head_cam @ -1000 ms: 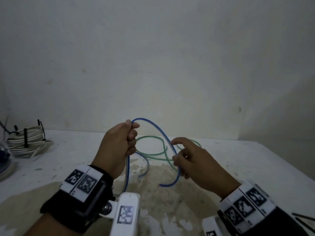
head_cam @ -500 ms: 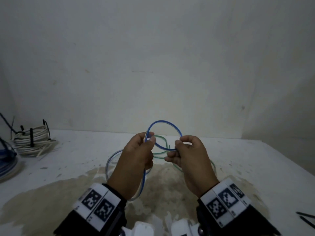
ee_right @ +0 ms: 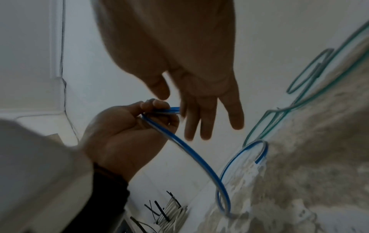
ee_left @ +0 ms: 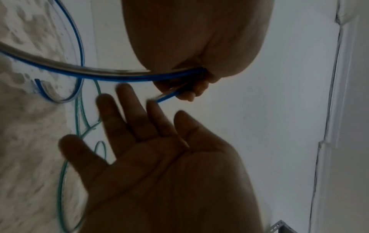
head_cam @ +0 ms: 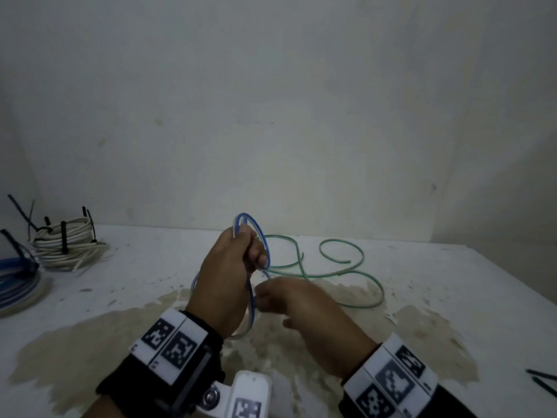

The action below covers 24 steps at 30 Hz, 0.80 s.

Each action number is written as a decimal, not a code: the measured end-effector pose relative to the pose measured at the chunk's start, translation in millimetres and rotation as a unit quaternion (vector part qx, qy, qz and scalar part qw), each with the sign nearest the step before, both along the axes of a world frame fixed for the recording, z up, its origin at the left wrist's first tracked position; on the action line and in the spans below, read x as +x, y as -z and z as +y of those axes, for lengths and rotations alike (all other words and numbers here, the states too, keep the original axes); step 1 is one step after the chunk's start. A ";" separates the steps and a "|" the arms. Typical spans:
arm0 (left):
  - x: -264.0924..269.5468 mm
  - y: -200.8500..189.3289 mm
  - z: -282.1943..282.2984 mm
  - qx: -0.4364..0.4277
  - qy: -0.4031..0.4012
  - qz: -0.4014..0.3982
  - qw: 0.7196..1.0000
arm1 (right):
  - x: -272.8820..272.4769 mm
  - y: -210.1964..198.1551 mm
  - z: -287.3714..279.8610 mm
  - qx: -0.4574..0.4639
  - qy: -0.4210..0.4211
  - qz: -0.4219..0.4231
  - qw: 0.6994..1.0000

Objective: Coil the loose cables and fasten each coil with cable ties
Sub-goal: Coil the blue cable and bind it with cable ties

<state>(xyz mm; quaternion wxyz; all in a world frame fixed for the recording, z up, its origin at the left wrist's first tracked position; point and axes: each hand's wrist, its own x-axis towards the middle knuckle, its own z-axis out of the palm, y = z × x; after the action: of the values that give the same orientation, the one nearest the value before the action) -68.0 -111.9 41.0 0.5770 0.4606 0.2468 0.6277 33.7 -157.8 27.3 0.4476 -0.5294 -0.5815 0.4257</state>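
Far out to the left of the hands, at the counter's point(head_cam: 422, 297) edge, lies a flat stack of blue and white cable loops point(head_cam: 18, 285). Just beside it, toward the wall, sits a bundled coil of white cable point(head_cam: 64, 245) bound with black cable ties point(head_cam: 64, 241) whose tails stick up.

The left hand point(head_cam: 226, 279) is raised above the counter, fingers curled round several turns of thin blue-and-white cable point(head_cam: 253, 297). A small loop of it stands up above the knuckles, and a larger loop hangs down below the fist toward the stained patch of the counter. In the right wrist view the cable's point(ee_right: 199, 156) free end curls on the counter beneath the hands.

The right hand point(head_cam: 307, 315) is just beside and a little lower than the left, close to the hanging loop. Both wrist views show its fingers point(ee_left: 129, 113) straight and spread, palm bare, gripping nothing; the fingertips come near the short cable end that juts from the left fist, and whether they touch it cannot be told.

Beyond and to the right of the right hand, a loose green cable point(head_cam: 346, 276) sprawls on the counter in open curves, apart from both hands.

At the far right edge, well away from the right hand, lie a couple of loose black cable ties point(head_cam: 542, 381).
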 end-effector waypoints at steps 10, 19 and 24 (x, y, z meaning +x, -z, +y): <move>-13.7 -5.0 1.8 -0.056 0.098 0.018 0.993 | -1.9 2.7 -8.2 0.167 -0.057 -0.192 0.965; -8.8 -4.6 5.9 -0.039 0.068 0.055 0.995 | 8.2 4.0 -4.2 0.188 -0.042 -0.253 0.948; -5.7 -6.6 8.2 -0.027 0.074 0.044 0.996 | 10.3 6.6 0.6 0.169 -0.058 -0.261 0.949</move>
<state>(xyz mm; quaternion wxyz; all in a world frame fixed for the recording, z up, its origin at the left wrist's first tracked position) -73.7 -103.7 47.6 0.6224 0.4892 0.2542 0.5556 44.0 -157.3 20.7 0.3375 -0.5045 -0.7709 0.1931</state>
